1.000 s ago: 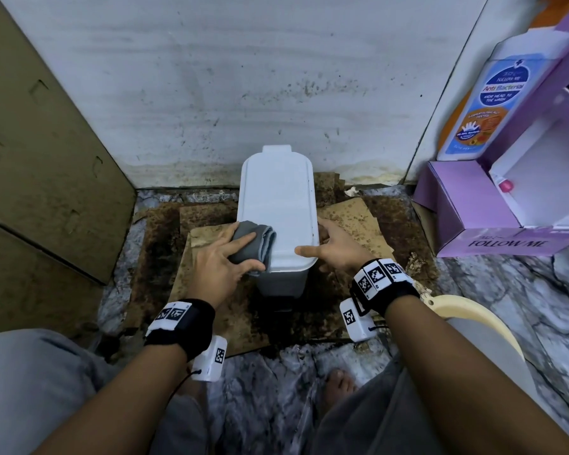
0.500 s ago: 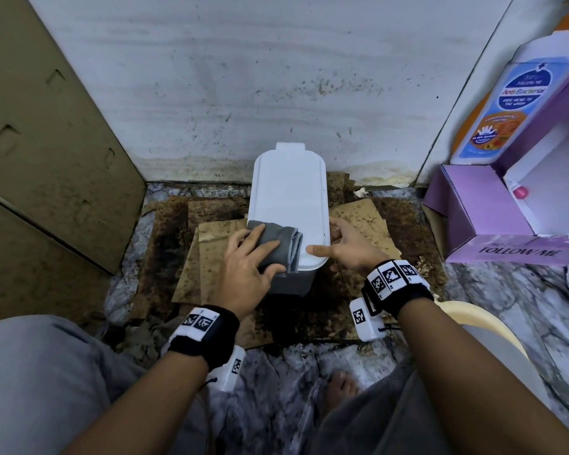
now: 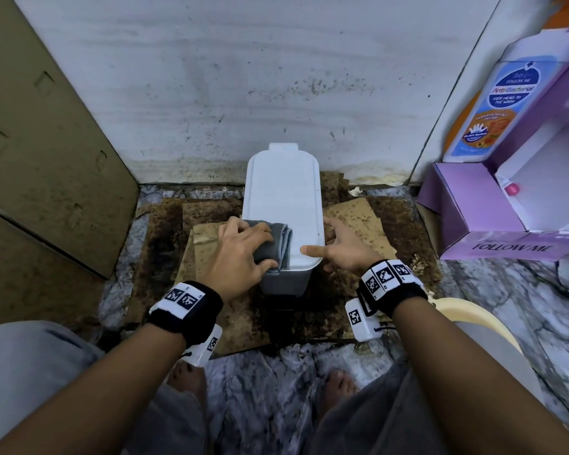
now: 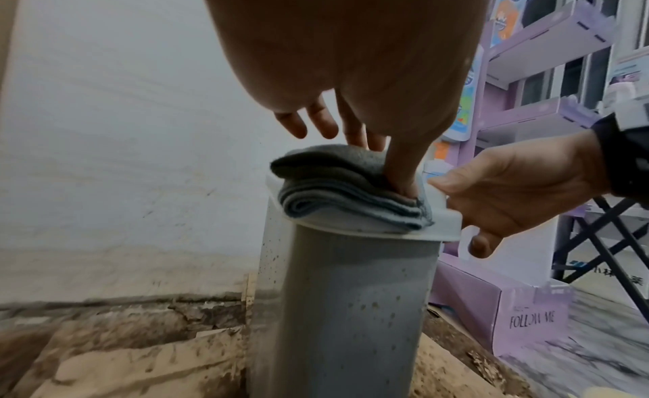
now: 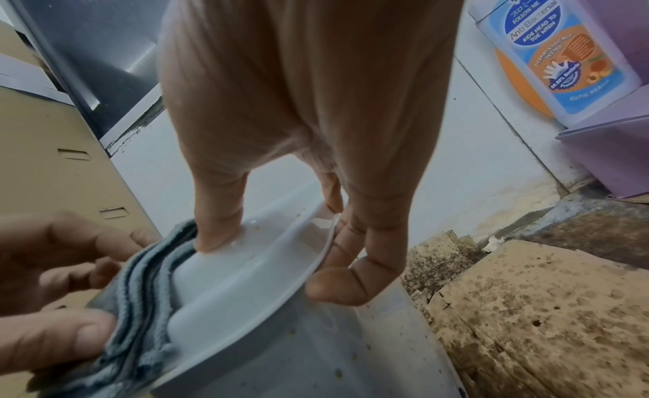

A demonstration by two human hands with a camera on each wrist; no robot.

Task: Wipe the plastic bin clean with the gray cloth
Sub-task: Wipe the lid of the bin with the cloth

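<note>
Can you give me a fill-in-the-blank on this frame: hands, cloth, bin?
1. The left hand presses the folded gray cloth onto the bin's ____.
2. The right hand steadies the plastic bin with its ____ on top and its fingers under the rim.
3. The bin stands on stained ____ laid on the floor.
4. The box to the right of the bin is ____ in colour.

Missing words: lid; thumb; cardboard; purple

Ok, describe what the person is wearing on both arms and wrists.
Both forearms are bare, no sleeves. The left wrist and right wrist each carry a black band with white square-patterned tags, a small white tagged box hanging below, and a thin black cable.
</note>
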